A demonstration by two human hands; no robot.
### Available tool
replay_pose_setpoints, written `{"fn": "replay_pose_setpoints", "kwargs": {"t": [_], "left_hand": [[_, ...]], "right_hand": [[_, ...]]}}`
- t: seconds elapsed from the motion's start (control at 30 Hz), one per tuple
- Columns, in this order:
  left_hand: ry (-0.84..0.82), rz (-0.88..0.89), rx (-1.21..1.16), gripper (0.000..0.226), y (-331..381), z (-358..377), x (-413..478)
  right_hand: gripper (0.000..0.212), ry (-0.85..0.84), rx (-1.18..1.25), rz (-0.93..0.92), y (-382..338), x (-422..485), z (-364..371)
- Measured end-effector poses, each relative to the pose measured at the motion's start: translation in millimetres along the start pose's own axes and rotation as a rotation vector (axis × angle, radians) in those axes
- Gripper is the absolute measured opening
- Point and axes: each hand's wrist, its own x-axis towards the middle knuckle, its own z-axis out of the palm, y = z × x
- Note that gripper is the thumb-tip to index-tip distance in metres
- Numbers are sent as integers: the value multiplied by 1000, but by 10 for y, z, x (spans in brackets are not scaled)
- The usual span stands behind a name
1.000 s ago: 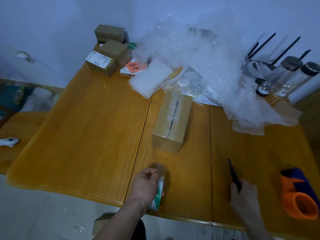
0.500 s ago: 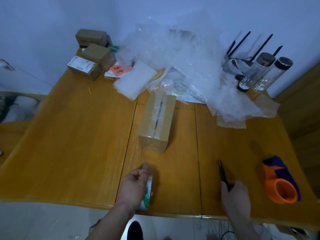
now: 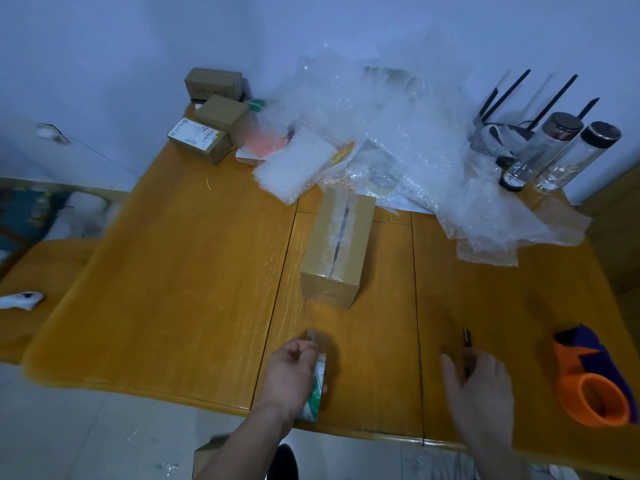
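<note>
A taped brown cardboard box (image 3: 337, 247) stands in the middle of the wooden table (image 3: 180, 289). Near the front edge my left hand (image 3: 292, 374) grips a small white and green packet (image 3: 316, 389), fingers curled round it. To the right my right hand (image 3: 479, 389) holds a thin black pen-like tool (image 3: 467, 339) whose tip points away from me. Both hands sit well in front of the box.
An orange and purple tape dispenser (image 3: 595, 379) lies at the right. Crumpled bubble wrap (image 3: 398, 143) fills the back, with two glass bottles (image 3: 561, 150) at the back right and small cardboard boxes (image 3: 211, 129) at the back left. A white object (image 3: 20, 300) rests on a lower surface at left.
The view has shifted. My right hand covers more of the black tool than before. My left hand keeps its hold on the packet.
</note>
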Motion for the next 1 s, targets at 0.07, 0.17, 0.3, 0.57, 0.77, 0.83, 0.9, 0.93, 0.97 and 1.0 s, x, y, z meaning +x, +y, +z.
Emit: {"fn": "replay_pose_setpoints", "kwargs": {"t": [0.07,0.17,0.3,0.57,0.77,0.83,0.9,0.93,0.97,1.0], "left_hand": [[0,0,-4,21,2,1,-5],[1,-4,-22,21,-8,-1,-8],[-5,4,-58,21,-52,-13,4],[-19,25,-80,23,-115,-17,27],[-29,47,-96,23,-142,-31,53],[-28,54,-96,23,-149,-31,58],[-31,53,-99,22,-147,-31,46],[-29,53,-97,22,-151,-31,48],[-28,54,-95,22,-156,-29,52],[-29,54,-95,21,-158,-27,56]], "right_hand": [[53,-52,31,-141,-335,-37,-26],[55,-67,91,-388,-904,-13,-66],[61,9,35,-648,-1504,113,-61],[59,58,-178,-776,-1847,273,195],[68,78,-303,-808,-1791,280,299],[71,106,-329,-787,-1823,262,306],[75,150,-350,-749,-1877,227,312],[76,170,-351,-728,-1907,209,320],[75,183,-343,-714,-1932,196,333],[73,188,-332,-710,-1947,192,345]]}}
